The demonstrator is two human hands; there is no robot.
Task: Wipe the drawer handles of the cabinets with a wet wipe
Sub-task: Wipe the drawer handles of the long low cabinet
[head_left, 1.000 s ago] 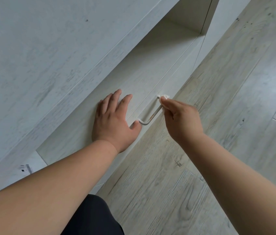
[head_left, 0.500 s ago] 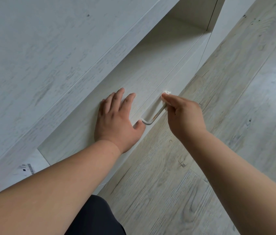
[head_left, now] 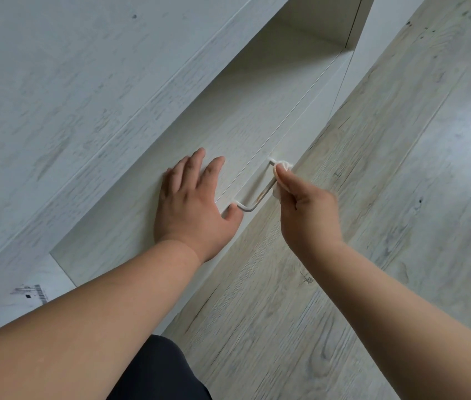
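The slim pale metal bar handle [head_left: 258,194] sits on the whitish wood-grain drawer front [head_left: 130,226], its long axis running diagonally from near-left to far-right between the hands. The right hand [head_left: 309,215] pinches a small crumpled white wet wipe [head_left: 284,164] round the handle's far end. The left hand [head_left: 194,203] lies flat and released on the drawer front, thumb at the near end. A wiping stroke would likely run back toward that thumb.

The drawer handle [head_left: 259,195] is a thin, pale bar with bent ends. It sits along the top edge of its drawer front [head_left: 300,131]. The small white wet wipe [head_left: 283,165] is bunched around the handle's far end.
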